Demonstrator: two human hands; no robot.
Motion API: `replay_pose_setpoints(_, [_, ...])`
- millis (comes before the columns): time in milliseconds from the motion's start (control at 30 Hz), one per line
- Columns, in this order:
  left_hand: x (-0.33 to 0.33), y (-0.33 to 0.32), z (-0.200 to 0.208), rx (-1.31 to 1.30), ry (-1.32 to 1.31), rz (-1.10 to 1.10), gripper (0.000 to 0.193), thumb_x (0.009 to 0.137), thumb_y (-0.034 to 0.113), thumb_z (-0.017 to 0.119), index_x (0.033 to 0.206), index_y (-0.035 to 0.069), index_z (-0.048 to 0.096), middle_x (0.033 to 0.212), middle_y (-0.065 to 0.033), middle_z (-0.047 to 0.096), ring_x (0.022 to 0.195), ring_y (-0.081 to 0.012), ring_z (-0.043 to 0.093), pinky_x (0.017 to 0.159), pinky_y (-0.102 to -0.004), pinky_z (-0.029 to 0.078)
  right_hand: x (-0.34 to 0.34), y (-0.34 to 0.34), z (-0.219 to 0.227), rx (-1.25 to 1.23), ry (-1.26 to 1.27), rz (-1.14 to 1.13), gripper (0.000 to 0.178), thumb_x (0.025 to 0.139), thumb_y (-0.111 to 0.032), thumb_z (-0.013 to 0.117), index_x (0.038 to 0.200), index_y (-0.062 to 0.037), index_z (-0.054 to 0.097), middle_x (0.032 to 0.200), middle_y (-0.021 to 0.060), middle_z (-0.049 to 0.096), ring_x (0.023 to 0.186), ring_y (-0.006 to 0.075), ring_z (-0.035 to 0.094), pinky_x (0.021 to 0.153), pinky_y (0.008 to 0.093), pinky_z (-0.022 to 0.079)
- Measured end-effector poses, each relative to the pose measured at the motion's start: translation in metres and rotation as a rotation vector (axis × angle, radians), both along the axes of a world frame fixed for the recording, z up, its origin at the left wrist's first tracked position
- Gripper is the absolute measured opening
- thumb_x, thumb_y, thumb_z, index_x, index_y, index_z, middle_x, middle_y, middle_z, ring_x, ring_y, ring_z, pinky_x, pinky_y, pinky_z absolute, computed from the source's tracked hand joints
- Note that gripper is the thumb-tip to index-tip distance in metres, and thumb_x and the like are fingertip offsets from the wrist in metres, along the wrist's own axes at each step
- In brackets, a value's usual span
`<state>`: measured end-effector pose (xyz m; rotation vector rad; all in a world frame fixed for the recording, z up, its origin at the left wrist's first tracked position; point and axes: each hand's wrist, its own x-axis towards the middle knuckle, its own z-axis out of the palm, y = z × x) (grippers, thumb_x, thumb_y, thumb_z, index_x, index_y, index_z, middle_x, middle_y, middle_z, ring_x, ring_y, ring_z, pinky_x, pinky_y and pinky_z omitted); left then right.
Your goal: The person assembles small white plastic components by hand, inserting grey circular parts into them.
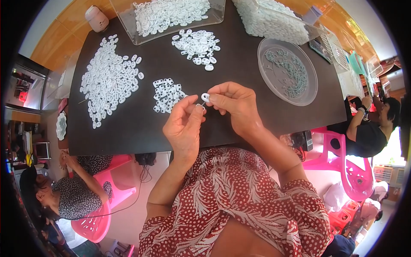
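Above the near edge of the dark table my two hands meet. A white oval plastic piece with holes is pinched between the thumb and fingers of my right hand. My left hand pinches a smaller white piece just below it, and a thin pin-like bit shows between the two. Beside my left hand lies a small pile of little white pieces. White oval pieces form a large heap on the left and a smaller heap farther back.
Clear bins of white pieces stand at the back, one centred and one on the right. A round clear tray holds grey-green pins. A phone lies beyond it. People sit on pink chairs at both sides.
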<state>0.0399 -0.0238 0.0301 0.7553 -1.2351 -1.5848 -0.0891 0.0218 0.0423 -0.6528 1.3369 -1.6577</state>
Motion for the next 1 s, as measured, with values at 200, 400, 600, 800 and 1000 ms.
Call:
replay_pose_setpoints(200, [0.0, 0.001, -0.003, 0.016, 0.005, 0.023, 0.021, 0.085, 0.002, 0.062, 0.105, -0.004, 0.06, 0.076, -0.005, 0.063, 0.062, -0.0071, 0.056, 0.052, -0.0172, 0.043, 0.006, 0.0, 0.0, 0.0, 0.029, -0.023, 0.014, 0.079, -0.008, 0.066, 0.089, 0.0013, 0.063, 0.074, 0.0037, 0.064, 0.065, 0.0058, 0.055, 0.054, 0.0186, 0.038])
replay_pose_setpoints(400, [0.004, 0.002, -0.003, 0.043, -0.02, -0.008, 0.023, 0.086, -0.001, 0.059, 0.109, -0.003, 0.058, 0.082, -0.0029, 0.059, 0.072, -0.0062, 0.055, 0.061, -0.0184, 0.046, 0.011, -0.002, 0.001, -0.016, 0.025, -0.057, 0.012, 0.079, -0.003, 0.065, 0.088, 0.003, 0.063, 0.076, 0.0022, 0.063, 0.068, 0.0049, 0.055, 0.059, 0.0188, 0.043])
replay_pose_setpoints(600, [0.007, 0.003, -0.004, 0.061, -0.003, -0.017, 0.023, 0.086, -0.001, 0.059, 0.109, -0.003, 0.058, 0.081, -0.0027, 0.059, 0.07, -0.0055, 0.054, 0.06, -0.0172, 0.044, 0.016, -0.002, -0.001, -0.01, 0.111, -0.079, 0.011, 0.079, -0.001, 0.065, 0.089, 0.0034, 0.063, 0.076, 0.0024, 0.063, 0.069, 0.0053, 0.056, 0.062, 0.0195, 0.046])
replay_pose_setpoints(800, [0.007, 0.003, -0.006, 0.032, -0.021, 0.013, 0.024, 0.086, -0.002, 0.058, 0.11, -0.003, 0.058, 0.08, -0.0023, 0.059, 0.069, -0.0049, 0.053, 0.059, -0.017, 0.043, 0.019, -0.002, -0.002, -0.004, 0.139, -0.089, 0.01, 0.079, -0.002, 0.066, 0.087, 0.0031, 0.064, 0.076, 0.0009, 0.062, 0.068, 0.0042, 0.054, 0.061, 0.019, 0.045])
replay_pose_setpoints(1000, [0.006, 0.003, -0.007, 0.02, -0.003, 0.072, 0.022, 0.085, 0.003, 0.062, 0.106, -0.003, 0.061, 0.075, -0.004, 0.063, 0.06, -0.0062, 0.055, 0.052, -0.0165, 0.042, 0.022, -0.001, -0.006, -0.011, 0.142, -0.102, 0.009, 0.079, -0.002, 0.066, 0.087, 0.0028, 0.064, 0.076, 0.0, 0.062, 0.067, 0.0036, 0.053, 0.06, 0.0187, 0.044])
